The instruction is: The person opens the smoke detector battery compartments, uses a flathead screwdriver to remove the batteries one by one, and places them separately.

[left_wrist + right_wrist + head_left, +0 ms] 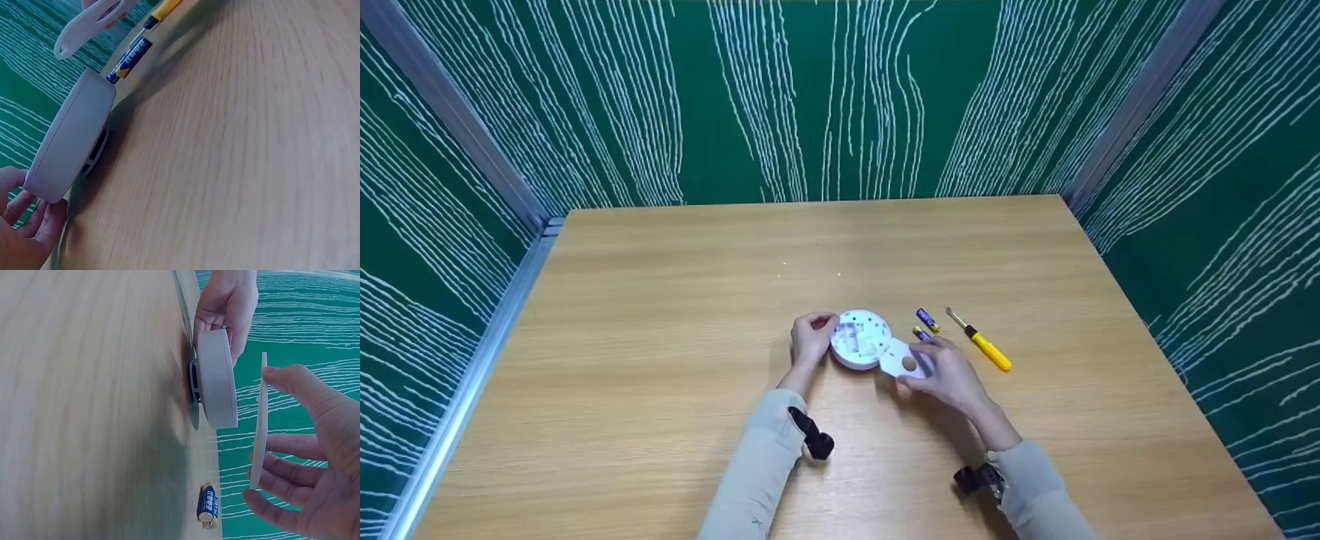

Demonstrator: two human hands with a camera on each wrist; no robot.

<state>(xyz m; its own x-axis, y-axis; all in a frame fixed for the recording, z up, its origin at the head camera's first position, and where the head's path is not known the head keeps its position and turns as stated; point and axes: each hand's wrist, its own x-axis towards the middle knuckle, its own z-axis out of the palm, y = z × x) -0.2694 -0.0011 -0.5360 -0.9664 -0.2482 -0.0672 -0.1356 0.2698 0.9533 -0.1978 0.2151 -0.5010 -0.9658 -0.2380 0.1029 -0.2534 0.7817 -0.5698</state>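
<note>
My left hand (pixel 812 341) grips the rim of a round white device (pixel 861 339), likely a smoke alarm, between thumb and fingers. Its back, with a battery recess, faces up. In the left wrist view a dark slotted grille (pixel 95 153) shows on its underside, close to the table. Just right of the device, my right hand (pixel 949 375) holds a thin white plate (pixel 894 358) with a round hole. The right wrist view has this plate (pixel 260 424) edge-on, thumb at one end and fingers at the other, apart from the device (pixel 216 379).
Two blue-and-yellow batteries (pixel 928 320) lie on the wooden table (pixel 675 300) beyond my right hand. To their right is a screwdriver (pixel 990 350) with a yellow handle. A few tiny white bits lie farther back. Green walls with white lines (pixel 862 97) border the table.
</note>
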